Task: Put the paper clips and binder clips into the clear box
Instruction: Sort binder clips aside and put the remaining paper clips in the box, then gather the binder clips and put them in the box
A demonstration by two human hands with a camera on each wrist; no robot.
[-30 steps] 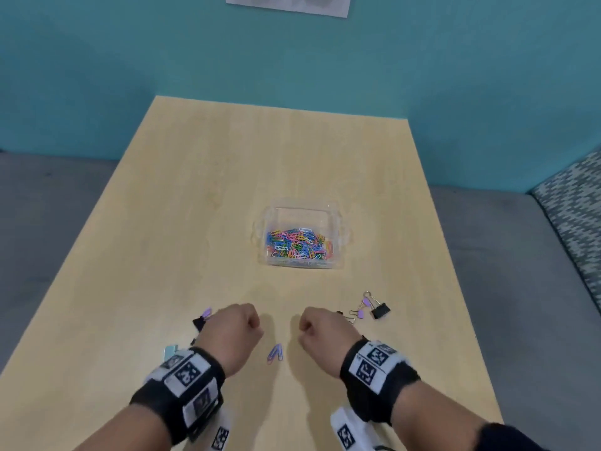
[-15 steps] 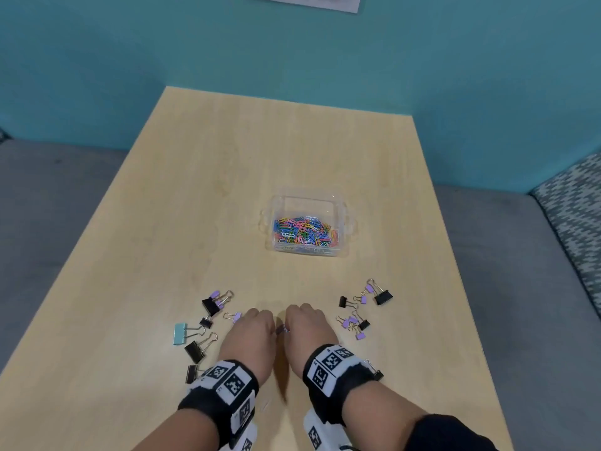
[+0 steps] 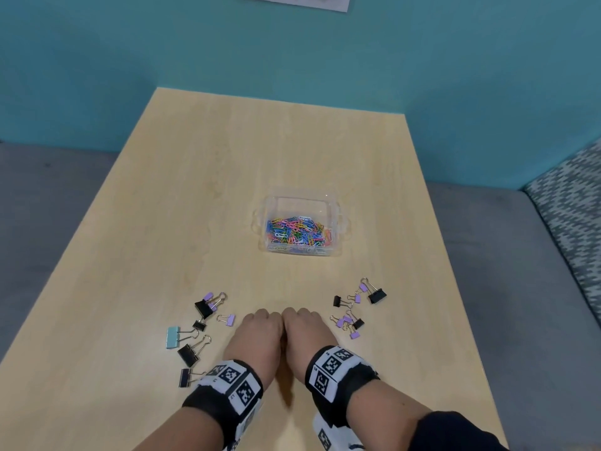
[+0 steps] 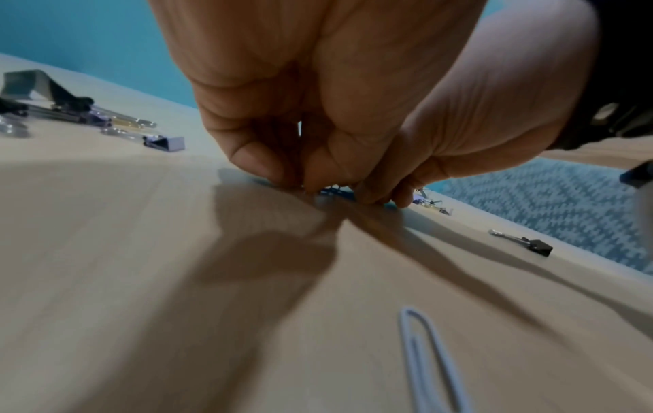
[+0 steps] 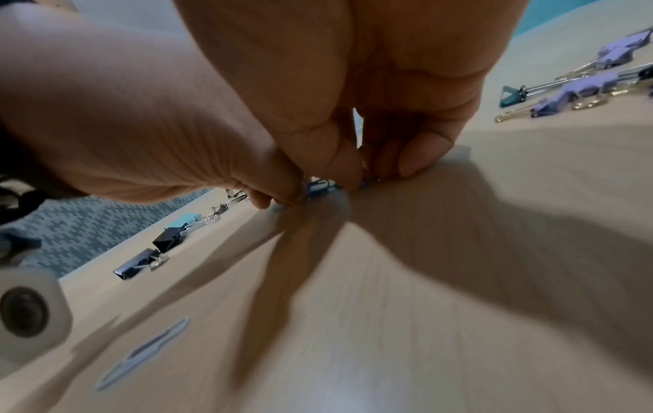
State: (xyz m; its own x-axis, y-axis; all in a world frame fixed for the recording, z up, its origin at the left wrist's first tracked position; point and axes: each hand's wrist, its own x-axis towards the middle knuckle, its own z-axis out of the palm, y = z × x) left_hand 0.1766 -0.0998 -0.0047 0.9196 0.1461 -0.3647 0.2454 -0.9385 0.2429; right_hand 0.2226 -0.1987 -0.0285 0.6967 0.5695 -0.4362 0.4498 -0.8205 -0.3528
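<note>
Barely visible, blue paper clips (image 4: 335, 192) under both curled hands (image 3: 283, 333).

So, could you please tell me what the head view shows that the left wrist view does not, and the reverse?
Only the head view shows the clear box holding coloured paper clips, and the light blue binder clip. Only the left wrist view shows the fingertips bunched on small blue clips, and a white paper clip lying nearer the camera. Both show the left hand, the right hand, the table and scattered binder clips.
</note>
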